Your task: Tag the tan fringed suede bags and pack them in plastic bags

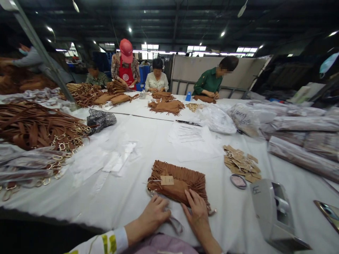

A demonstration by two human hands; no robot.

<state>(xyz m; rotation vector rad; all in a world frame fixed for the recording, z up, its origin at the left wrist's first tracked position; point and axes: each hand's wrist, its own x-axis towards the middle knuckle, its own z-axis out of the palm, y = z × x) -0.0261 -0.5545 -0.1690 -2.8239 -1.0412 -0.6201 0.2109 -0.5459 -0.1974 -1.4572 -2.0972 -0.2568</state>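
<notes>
A brown fringed bag [177,180] lies flat on the white-covered table [148,141], close in front of me. On top of it rests a small tan tag [167,180] with a white string. My right hand [197,208] lies on the bag's lower right part, fingers spread. At the bag's lower left edge is my left hand [156,211], its fingers curled together. A greyish strip [175,224] trails out from beneath that hand; what the fingertips grip is too small to make out.
Brown straps with gold clasps [31,125] are heaped at left. To the right are tan tags [241,163], a round tin [238,181], a grey dispenser [274,211], a phone [328,213] and wrapped bundles [304,151]. Several people work across the table.
</notes>
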